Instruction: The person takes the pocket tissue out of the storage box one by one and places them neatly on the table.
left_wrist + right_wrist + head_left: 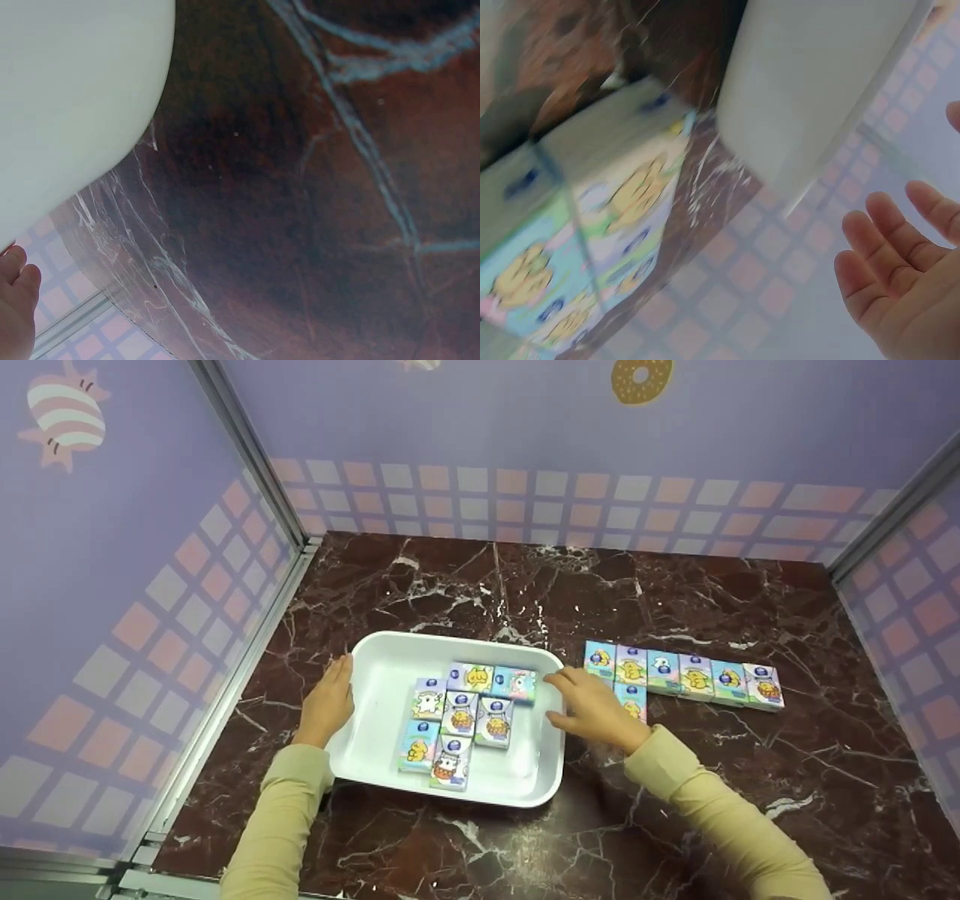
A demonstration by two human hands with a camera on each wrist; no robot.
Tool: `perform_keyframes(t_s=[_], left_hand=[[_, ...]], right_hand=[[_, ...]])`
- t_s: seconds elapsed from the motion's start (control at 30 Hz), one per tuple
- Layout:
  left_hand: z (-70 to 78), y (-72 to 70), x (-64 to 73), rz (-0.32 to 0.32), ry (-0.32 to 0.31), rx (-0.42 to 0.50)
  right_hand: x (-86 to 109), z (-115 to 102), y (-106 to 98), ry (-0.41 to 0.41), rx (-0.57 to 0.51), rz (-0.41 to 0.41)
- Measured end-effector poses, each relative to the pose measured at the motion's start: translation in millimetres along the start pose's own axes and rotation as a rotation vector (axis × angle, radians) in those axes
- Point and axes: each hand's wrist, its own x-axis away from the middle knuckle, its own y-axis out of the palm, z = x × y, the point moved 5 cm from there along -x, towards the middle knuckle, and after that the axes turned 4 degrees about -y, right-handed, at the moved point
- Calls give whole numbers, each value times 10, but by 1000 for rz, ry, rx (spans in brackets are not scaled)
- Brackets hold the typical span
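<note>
A: Begin at far L., pls. State of L. hand [328, 701]?

B: It lies along the outer L. wall of the tray [377, 720]. Fingers straight, close tog., gripping nothing. Appears to touch the wall; pressure can't be told. Prob. reason: a flat hand there would check sideways slip.

A: Tray itself?

B: Flat on the table [480, 851], long side roughly facing the person, so both ends are in reach, one per hand.

A: Contents?

B: Seven tray packs [459, 714] visible, grouped mid-tray & toward the far R. corner. Two at the far edge lie sideways; the other five run lengthwise, near to far. All flat, printed faces up, prob. since the broad face sits steadiest. Offset edges suggest loose placing, not strict rows.

A: R. hand [596, 709]?

B: At the tray's R. end, fingertips over the rim. Fingers slightly spread, thumb apart, holding nothing. R. wrist view agrees; rim contact can't be confirmed. Approx. opposite L. hand, so the tray sits between the two.

A: Far R.?

B: Six row packs [695, 678] on the table, side by side, faces up, a slightly slanting line; tight spacing presumably keeps them tidy. An odd pack [632, 697] sits just nearside of the row, partly hidden by R. hand.
</note>
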Motion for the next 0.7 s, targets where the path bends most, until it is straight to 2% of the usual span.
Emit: perform_keyframes(t_s=[0.23,0.43,0.7], left_hand=[[-17,13,-9,-12,-2,12],[-34,33,-13,-28,-16,14],[-24,25,-8,-26,-23,3]], right_hand=[[-47,-165,206,-12,13,-123],[-86,-268,375,-61,3,-167],[-125,-334,598,-5,-7,-337]])
